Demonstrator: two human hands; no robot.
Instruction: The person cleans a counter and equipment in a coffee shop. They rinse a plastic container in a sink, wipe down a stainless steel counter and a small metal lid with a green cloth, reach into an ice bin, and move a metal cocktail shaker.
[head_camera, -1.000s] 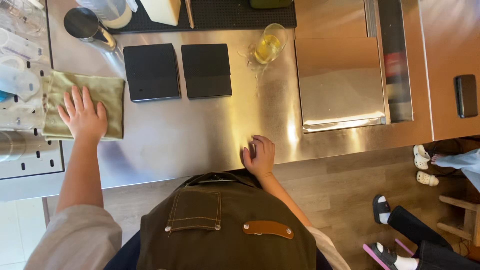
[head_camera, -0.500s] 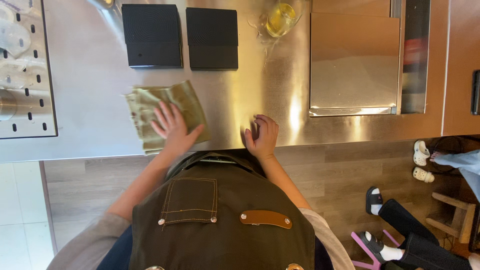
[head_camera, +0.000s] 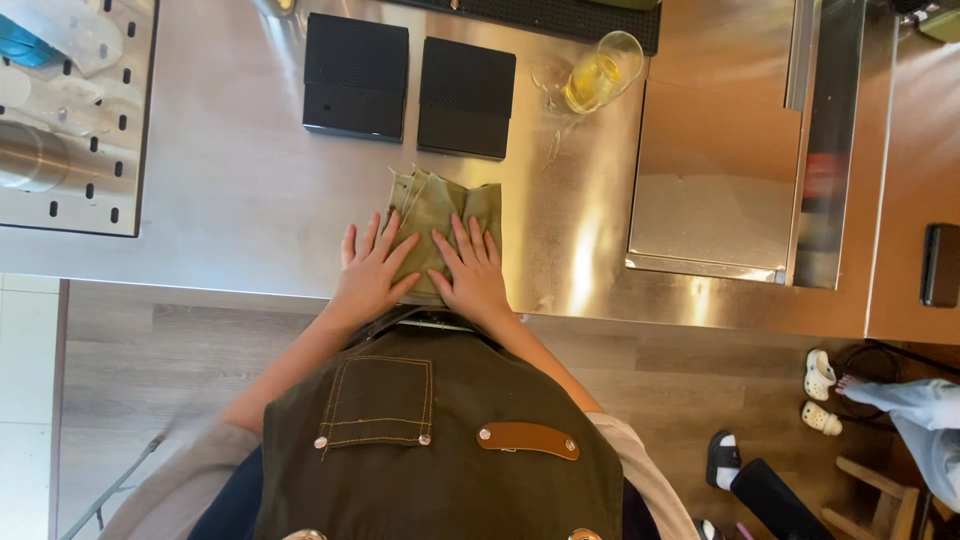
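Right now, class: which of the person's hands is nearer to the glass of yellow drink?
Right. The right hand lies on the green cloth, below-left of the glass; the left hand lies farther left, at the cloth's left edge.

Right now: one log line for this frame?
left hand: flat on green cloth | right hand: flat on cloth | steel counter

Brushed steel counter (head_camera: 230, 210) bearing a folded olive cloth (head_camera: 440, 215), two black square blocks (head_camera: 356, 77) (head_camera: 465, 98), a tilted glass (head_camera: 600, 75) of yellow liquid.
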